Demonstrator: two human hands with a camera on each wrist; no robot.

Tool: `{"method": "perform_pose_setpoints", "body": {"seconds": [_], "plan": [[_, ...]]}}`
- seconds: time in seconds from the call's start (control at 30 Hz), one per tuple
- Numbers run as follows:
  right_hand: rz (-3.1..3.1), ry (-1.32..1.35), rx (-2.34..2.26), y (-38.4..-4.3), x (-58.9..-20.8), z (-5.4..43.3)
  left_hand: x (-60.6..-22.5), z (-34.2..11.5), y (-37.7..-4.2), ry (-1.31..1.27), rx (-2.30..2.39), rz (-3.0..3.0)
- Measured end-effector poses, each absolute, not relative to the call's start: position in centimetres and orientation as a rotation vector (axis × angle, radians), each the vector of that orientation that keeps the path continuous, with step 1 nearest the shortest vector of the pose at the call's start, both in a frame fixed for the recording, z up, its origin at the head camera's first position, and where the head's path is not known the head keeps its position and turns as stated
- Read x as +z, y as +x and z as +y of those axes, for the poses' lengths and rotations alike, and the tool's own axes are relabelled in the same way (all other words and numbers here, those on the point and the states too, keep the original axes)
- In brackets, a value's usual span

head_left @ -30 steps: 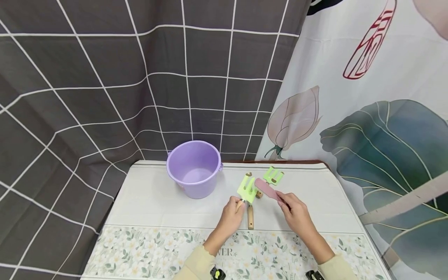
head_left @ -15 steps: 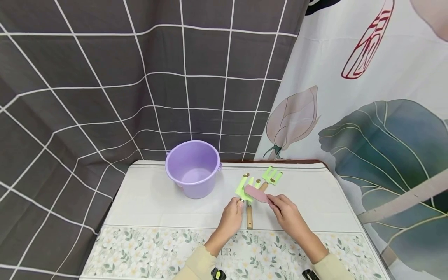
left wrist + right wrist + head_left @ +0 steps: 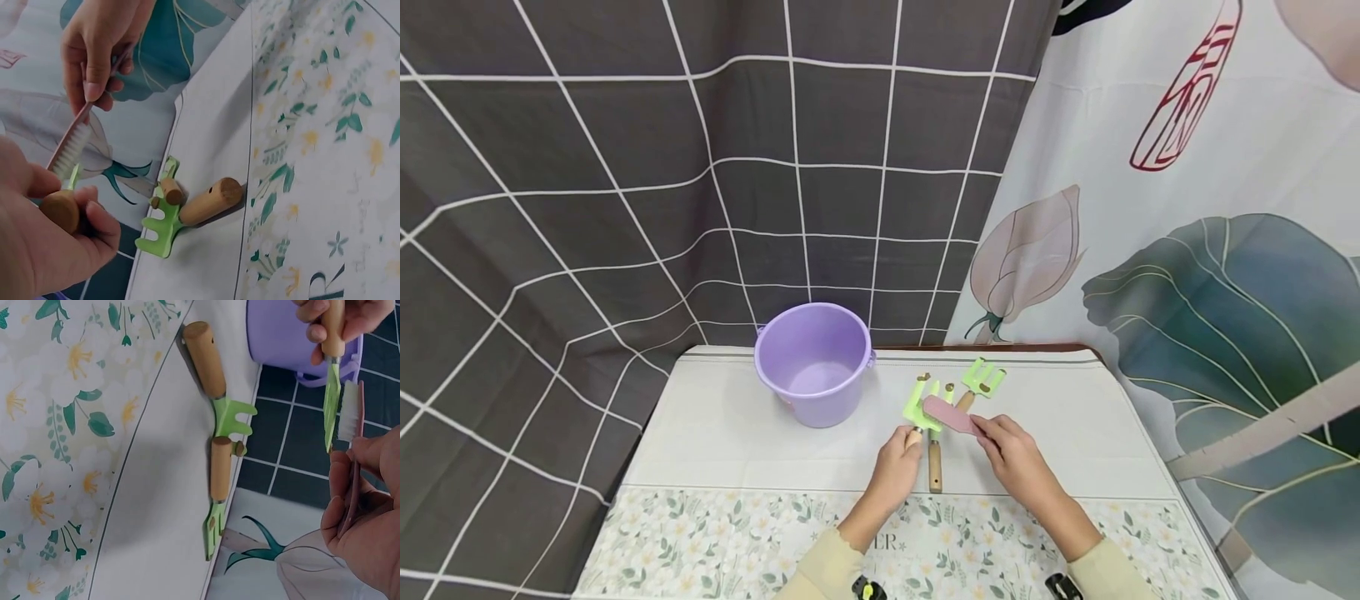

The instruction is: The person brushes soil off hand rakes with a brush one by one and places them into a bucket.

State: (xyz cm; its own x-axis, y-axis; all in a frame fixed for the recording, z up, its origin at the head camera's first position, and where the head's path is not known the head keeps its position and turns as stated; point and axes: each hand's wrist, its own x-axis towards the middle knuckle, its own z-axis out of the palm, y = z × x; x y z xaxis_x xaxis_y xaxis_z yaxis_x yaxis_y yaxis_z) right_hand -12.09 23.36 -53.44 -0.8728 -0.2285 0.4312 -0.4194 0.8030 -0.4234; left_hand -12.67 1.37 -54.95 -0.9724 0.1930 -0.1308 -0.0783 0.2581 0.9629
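Note:
My left hand grips the wooden handle of a small green garden fork, raised above the table. In my right hand is a pink brush, held by its handle. Its white bristles face the green head of the held fork, right beside it in the right wrist view. Two more green forks with wooden handles lie on the table: a nearer one below the hands and a farther one. Brown bits show on the tines.
A purple bucket stands on the table left of the forks. The white table has a flower-print strip along its front. A dark checked curtain hangs behind, and a floral curtain at the right.
The right hand has carried the brush leftward and slightly down, over the fork in the left hand. The left hand has hardly moved; the last half second brings little difference.

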Motion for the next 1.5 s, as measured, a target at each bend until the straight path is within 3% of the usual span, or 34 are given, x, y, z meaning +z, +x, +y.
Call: {"method": "perform_pose_setpoints", "body": {"seconds": [1.5], "plan": [[-2.689,0.535,0.743,-12.18,-53.51,23.53,-55.32,0.99,-12.71,0.12,1.89,2.184]]}}
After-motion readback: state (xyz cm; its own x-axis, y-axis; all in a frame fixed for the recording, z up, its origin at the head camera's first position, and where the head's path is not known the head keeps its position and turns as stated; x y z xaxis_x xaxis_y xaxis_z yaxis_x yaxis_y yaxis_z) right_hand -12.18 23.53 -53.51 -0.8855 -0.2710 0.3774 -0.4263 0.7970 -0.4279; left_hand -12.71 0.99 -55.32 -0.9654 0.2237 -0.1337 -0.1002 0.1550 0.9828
